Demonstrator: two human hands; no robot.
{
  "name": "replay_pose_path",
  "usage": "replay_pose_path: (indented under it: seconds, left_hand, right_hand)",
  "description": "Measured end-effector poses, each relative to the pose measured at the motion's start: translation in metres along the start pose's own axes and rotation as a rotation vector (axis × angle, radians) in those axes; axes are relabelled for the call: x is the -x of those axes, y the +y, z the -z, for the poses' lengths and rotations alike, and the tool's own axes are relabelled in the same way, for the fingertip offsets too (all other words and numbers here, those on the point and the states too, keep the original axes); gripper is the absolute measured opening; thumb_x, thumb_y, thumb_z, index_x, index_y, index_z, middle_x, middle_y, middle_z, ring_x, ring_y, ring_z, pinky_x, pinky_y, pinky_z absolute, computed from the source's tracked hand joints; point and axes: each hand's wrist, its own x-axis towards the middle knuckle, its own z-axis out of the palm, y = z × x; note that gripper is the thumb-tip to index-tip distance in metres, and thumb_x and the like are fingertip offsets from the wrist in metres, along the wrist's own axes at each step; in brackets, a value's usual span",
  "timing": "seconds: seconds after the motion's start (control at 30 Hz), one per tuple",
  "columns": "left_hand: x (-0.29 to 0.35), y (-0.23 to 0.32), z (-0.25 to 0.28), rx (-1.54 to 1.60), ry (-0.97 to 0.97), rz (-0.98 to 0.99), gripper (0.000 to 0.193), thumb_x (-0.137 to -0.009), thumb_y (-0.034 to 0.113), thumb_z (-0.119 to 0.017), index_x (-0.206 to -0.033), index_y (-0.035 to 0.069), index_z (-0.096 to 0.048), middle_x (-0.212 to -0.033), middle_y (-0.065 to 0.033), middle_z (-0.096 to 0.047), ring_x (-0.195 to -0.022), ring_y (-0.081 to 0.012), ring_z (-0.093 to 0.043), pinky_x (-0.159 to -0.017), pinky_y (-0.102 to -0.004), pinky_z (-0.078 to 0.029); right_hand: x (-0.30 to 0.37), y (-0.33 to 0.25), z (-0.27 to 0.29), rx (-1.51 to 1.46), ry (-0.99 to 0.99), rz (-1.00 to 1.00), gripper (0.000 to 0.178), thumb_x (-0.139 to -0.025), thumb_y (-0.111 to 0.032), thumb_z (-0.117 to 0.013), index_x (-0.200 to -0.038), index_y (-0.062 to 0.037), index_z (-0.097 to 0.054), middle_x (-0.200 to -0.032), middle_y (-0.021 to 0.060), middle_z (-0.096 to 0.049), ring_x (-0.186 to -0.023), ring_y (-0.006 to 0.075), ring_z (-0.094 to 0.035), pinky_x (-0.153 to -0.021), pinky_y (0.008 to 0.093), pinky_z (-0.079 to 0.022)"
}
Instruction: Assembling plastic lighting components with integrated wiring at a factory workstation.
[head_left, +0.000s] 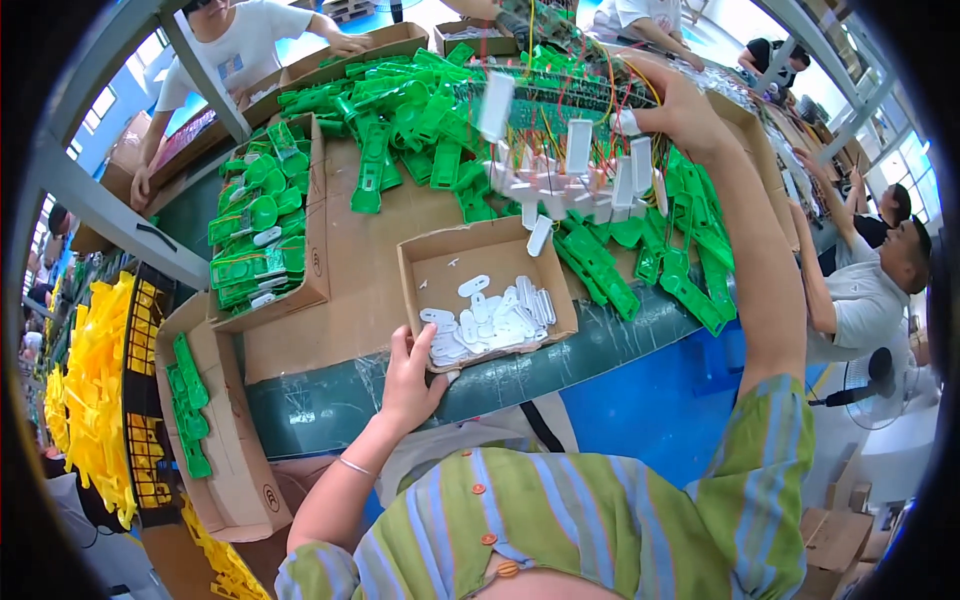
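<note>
My left hand grips the near left side of a shallow cardboard tray, fingers over its rim and thumb outside. Small white oval plastic pieces lie loose inside the tray. Reaching far forward, my right hand is closed at the side of a cluster of white plastic parts on thin red and yellow wires. One white part sits at its fingertips. Some white parts hang above the tray's far edge. Behind them is a dark green panel, partly hidden by the wires.
Green plastic casings pile up across the far table; more fill a cardboard box at left. A long carton holds a few others. Yellow parts heap in a black crate. Grey metal posts rise at left. People work around.
</note>
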Motion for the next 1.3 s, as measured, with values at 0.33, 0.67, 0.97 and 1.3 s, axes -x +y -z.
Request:
replay_pose_path:
  seconds: [0.33,0.67,0.97,1.3]
  left_hand:
    - [0.006,0.007,-0.005,-0.022,0.017,-0.004,0.063,-0.059,-0.004,-0.069,-0.117,0.006,-0.046,-0.113,-0.0219,-0.038,-0.096,-0.0398,-0.047,-0.083,-0.0415,-0.044]
    - [0.006,0.015,0.018,0.127,-0.116,0.030,0.078,-0.066,-0.001,-0.067,-0.137,0.004,-0.034,-0.121,-0.0210,-0.040,-0.106,-0.0327,-0.050,-0.085,-0.0365,-0.048]
    - [-0.064,0.026,0.045,0.099,0.177,-0.069,0.030,-0.077,0.001,-0.059,-0.107,-0.002,-0.056,-0.104,-0.0138,-0.055,-0.090,-0.0225,-0.058,-0.078,-0.0311,-0.049]
    - [-0.172,0.114,0.079,-0.393,0.510,-0.527,0.033,-0.078,0.007,-0.062,-0.110,-0.002,-0.059,-0.104,-0.0144,-0.054,-0.091,-0.0274,-0.052,-0.080,-0.0367,-0.043]
  right_hand:
    - [-0.003,0.074,-0.004,-0.084,-0.088,-0.161,0.070,-0.063,-0.013,-0.075,-0.127,-0.0005,-0.050,-0.122,0.0067,-0.054,-0.115,0.0168,-0.047,-0.098,0.0308,-0.038]
    - [0.012,0.117,-0.035,0.519,0.163,0.096,0.053,-0.072,-0.015,-0.065,-0.124,-0.0105,-0.054,-0.124,0.0175,-0.051,-0.116,0.0316,-0.047,-0.099,0.0402,-0.038]
    - [-0.021,0.144,-0.059,0.777,0.202,-0.041,0.021,-0.072,-0.006,-0.061,-0.093,-0.0051,-0.064,-0.092,0.0128,-0.059,-0.086,0.0325,-0.057,-0.079,0.0407,-0.047]
    - [0.013,0.022,-0.063,0.674,0.352,0.781,0.019,-0.068,0.001,-0.063,-0.083,-0.0007,-0.051,-0.082,0.0133,-0.059,-0.069,0.0280,-0.059,-0.057,0.0376,-0.049]
